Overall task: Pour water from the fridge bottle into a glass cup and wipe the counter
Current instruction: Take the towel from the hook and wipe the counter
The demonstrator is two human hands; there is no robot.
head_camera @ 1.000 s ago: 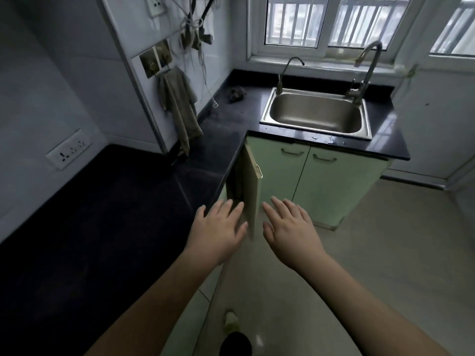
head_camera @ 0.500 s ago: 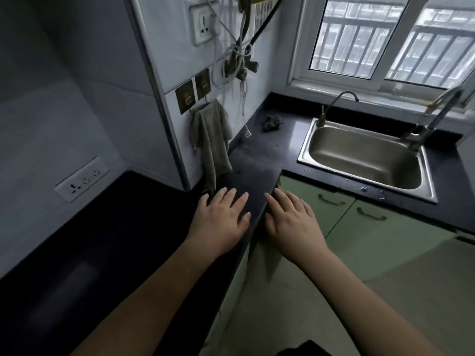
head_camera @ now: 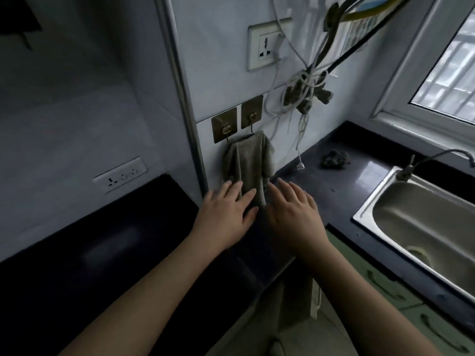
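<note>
Far left, at nine o'clock: a wall socket strip [head_camera: 120, 174] above the dark counter [head_camera: 102, 253], which carries nothing on this stretch. My view has closed in on the corner within the last second; the open cabinet door seen a second ago is now largely out of sight.

My left hand [head_camera: 226, 214] is flat, fingers spread, holding nothing; its fingertips overlap the lower edge of the grey cloth [head_camera: 248, 163], though contact cannot be confirmed. The cloth hangs from a brass wall hook [head_camera: 252, 115] at twelve o'clock. My right hand [head_camera: 293, 211], just to its right, is likewise spread wide and empty.

At two o'clock a dark crumpled scrubber [head_camera: 335, 159] lies on the counter; at three o'clock, the steel sink [head_camera: 421, 222].

Finding: neither fridge bottle nor glass cup is in view. Judgement: I am reaching for the wiping cloth; lifting it off the hook is the likely next requirement.
</note>
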